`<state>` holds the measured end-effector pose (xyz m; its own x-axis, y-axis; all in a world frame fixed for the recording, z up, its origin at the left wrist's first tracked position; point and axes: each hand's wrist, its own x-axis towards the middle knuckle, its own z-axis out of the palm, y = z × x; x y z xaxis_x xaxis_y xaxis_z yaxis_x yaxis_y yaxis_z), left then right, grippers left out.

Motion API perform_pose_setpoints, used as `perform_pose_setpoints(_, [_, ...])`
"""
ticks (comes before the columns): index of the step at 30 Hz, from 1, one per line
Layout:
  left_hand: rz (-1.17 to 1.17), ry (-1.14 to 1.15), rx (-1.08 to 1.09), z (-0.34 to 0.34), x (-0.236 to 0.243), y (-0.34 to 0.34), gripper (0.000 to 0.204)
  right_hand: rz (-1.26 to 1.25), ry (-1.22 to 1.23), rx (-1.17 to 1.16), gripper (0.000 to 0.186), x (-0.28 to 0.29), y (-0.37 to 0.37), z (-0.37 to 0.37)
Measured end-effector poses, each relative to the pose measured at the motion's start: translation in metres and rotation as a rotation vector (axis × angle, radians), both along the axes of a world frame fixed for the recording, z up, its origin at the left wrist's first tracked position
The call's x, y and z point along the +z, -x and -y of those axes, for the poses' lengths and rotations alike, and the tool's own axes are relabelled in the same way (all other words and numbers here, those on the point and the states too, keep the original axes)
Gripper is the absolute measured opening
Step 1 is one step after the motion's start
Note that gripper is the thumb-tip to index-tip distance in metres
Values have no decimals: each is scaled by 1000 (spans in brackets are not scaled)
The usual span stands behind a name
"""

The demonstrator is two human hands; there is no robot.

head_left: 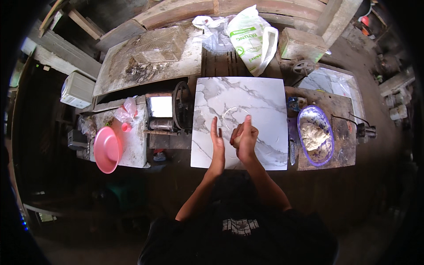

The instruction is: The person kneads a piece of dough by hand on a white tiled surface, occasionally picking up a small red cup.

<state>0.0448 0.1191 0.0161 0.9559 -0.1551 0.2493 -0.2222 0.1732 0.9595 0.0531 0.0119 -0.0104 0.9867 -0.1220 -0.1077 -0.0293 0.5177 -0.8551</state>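
We clasp a dough piece [237, 141] in our right hand [248, 142], left hand [217, 145] flat and empty; the tub's [332, 137] bulk dough [313, 136] seems unshaped.

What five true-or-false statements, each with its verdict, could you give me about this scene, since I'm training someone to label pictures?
1. The right hand is curled around a pale lump. True.
2. The left hand is clenched into a fist. False: it is open, its fingers extended.
3. The oval purple tub with pale dough stands to the right of the marble-patterned board. True.
4. The pink basin sits on the marble-patterned board. False: it is well to the left, apart from that board.
5. A white-and-green plastic bag lies beyond the board's far edge. True.
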Motion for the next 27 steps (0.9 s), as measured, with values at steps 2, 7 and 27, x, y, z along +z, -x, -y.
perform_pose_setpoints(2, [136, -277, -10, -2, -6, 6, 57, -27, -249, 130, 48, 1, 2, 12])
perform_pose_setpoints(7, [30, -31, 71, 9, -22, 2, 28, -235, -435, 209, 61, 29, 23, -10])
perform_pose_setpoints(27, [-781, 667, -495, 12, -37, -6, 54, 387, 1370, 114, 42, 18, 47, 15])
